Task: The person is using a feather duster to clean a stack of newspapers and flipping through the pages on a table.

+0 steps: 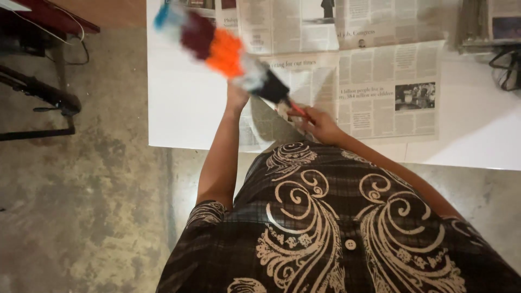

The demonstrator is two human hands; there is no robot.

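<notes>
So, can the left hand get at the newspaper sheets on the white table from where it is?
Probably yes: the left hand is raised at the multicoloured duster, directly over the newspaper sheets on the white table, with nothing between.

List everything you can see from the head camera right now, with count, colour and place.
duster: one, blue, maroon, orange, white and black bands, blurred, above the table's near edge
duster handle: one, red, at the right hand
newspaper sheets: several, grey print, spread on the table
table: one, white, top of view
floor: grey concrete, left
dark metal frame: one, far left
patterned garment: dark with cream swirls, bottom
left hand: one, at the duster's head
right hand: one, gripping the handle
</notes>
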